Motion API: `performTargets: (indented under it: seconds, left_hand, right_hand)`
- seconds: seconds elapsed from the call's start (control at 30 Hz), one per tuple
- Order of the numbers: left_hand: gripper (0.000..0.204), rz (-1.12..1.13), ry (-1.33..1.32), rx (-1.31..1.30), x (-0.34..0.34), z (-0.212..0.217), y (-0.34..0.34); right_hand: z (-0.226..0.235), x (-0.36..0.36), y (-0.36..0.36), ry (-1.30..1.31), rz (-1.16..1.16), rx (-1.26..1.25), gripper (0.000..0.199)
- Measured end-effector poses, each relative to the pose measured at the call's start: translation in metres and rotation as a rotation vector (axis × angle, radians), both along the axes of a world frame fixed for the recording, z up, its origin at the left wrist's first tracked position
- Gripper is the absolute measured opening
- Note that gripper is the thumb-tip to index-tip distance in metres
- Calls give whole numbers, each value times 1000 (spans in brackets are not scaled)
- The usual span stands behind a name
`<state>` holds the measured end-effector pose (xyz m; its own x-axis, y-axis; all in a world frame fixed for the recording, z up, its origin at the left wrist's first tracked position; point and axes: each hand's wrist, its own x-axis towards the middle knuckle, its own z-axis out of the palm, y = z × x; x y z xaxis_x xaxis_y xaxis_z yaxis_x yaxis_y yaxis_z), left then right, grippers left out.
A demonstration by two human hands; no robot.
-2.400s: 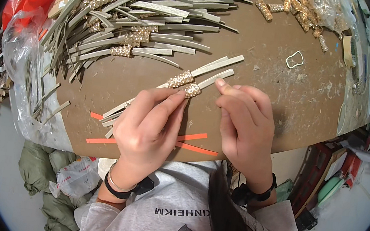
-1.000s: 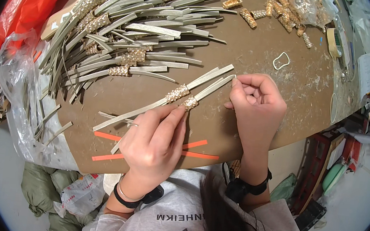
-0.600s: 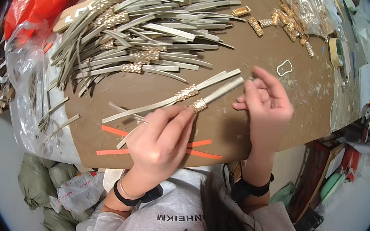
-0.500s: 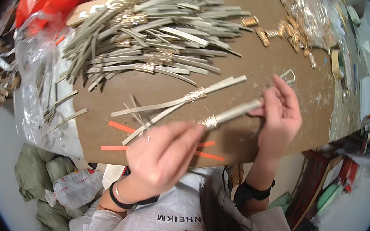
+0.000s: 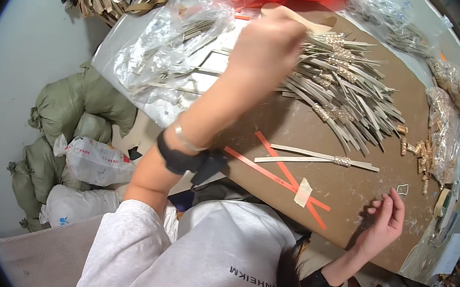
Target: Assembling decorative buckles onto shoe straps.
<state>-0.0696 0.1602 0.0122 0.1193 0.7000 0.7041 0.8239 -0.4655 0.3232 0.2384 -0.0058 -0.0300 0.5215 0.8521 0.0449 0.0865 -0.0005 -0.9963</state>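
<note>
Flat pale-grey straps in a glittery gold sleeve (image 5: pixel 343 161) lie left-to-right on the brown tabletop (image 5: pixel 358 186), left of the nearer, loosely curled, empty right hand (image 5: pixel 384 224); the left hand (image 5: pixel 269 45) makes a fist too blurred to show any contents.

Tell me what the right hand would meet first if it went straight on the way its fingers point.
Probably the small white loop on the brown work surface, just ahead of the right hand; the hand's height is unclear, so it could pass above.
</note>
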Motion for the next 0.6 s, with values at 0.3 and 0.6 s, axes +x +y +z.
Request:
performTargets:
  seconds: [0.3, 0.6]
  left_hand:
    - [17, 391, 66, -799, -149, -4, -77]
    - [11, 206, -452, -558, -145, 20, -96]
  right_hand:
    - [3, -18, -4, -46, 104, -24, 18]
    - [31, -62, -10, -7, 253, -31, 15]
